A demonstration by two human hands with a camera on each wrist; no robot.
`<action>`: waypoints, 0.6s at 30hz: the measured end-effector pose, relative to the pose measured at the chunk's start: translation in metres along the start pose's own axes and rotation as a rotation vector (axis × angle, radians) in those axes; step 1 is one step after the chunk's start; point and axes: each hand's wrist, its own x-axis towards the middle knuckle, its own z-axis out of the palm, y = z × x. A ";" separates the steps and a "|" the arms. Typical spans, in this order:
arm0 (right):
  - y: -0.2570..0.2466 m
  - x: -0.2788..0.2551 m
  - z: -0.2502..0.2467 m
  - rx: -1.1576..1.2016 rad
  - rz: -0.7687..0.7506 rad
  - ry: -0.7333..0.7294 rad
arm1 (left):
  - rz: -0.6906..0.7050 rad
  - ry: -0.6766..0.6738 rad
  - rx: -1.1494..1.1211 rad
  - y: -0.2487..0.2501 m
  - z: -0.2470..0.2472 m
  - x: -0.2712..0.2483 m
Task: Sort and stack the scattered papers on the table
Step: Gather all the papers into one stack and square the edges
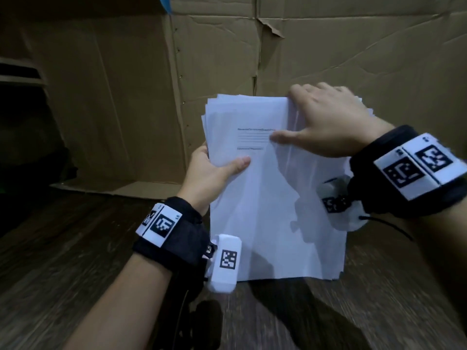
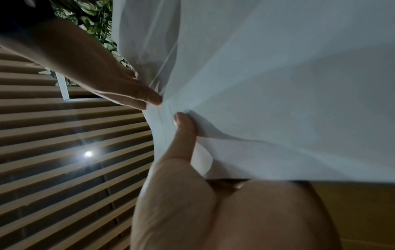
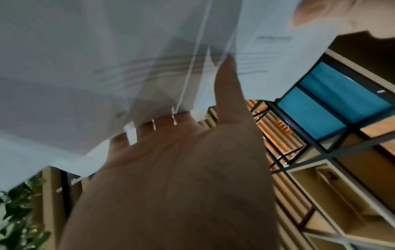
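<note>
A stack of white papers (image 1: 273, 210) stands tilted, with its lower edge on the dark wooden table (image 1: 75, 261). The top sheet carries a few printed lines. My left hand (image 1: 214, 170) grips the stack's left edge, thumb on the front and fingers behind. My right hand (image 1: 326, 122) holds the upper right corner, thumb flat on the front sheet and fingers over the top edge. In the left wrist view my thumb (image 2: 183, 132) pinches the sheets (image 2: 278, 84). In the right wrist view my fingers are hidden among the sheet edges (image 3: 107, 50); the palm (image 3: 171, 169) shows.
A large creased cardboard sheet (image 1: 303, 46) stands behind the papers and folds onto the table. A dark shelf unit (image 1: 20, 79) is at the far left. Bare table surface shows in front and to the left.
</note>
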 end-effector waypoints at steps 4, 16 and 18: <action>-0.002 -0.009 -0.003 -0.018 0.039 -0.005 | -0.008 -0.069 -0.054 0.005 0.005 -0.006; 0.038 -0.021 0.009 -0.012 0.147 0.083 | 0.054 0.026 -0.003 -0.006 0.016 -0.005; 0.051 -0.028 0.018 0.046 0.223 0.273 | 0.037 0.082 -0.028 -0.006 0.014 -0.003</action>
